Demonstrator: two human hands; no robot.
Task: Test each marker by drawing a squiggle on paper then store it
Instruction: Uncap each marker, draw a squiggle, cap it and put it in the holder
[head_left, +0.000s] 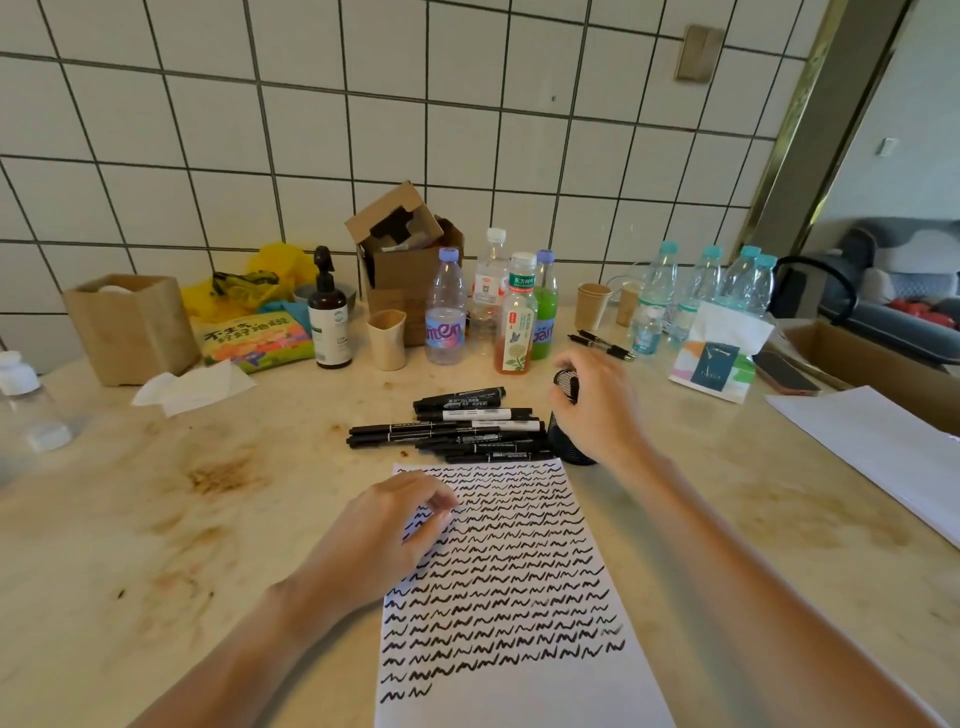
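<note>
Black markers (457, 428), roughly nine in a heap, are lying at frame centre just above the paper (506, 597), which is carrying rows of black squiggles. The right hand (597, 405) is curling its fingers round a black mesh pen holder (569, 426) right of the heap. The left hand (387, 540) is resting on the paper's left edge, fingers loosely bent, holding nothing. Behind are standing four labelled bottles (447, 312), one reading "tten", and four blue-capped water bottles (701, 291) at upper right.
</note>
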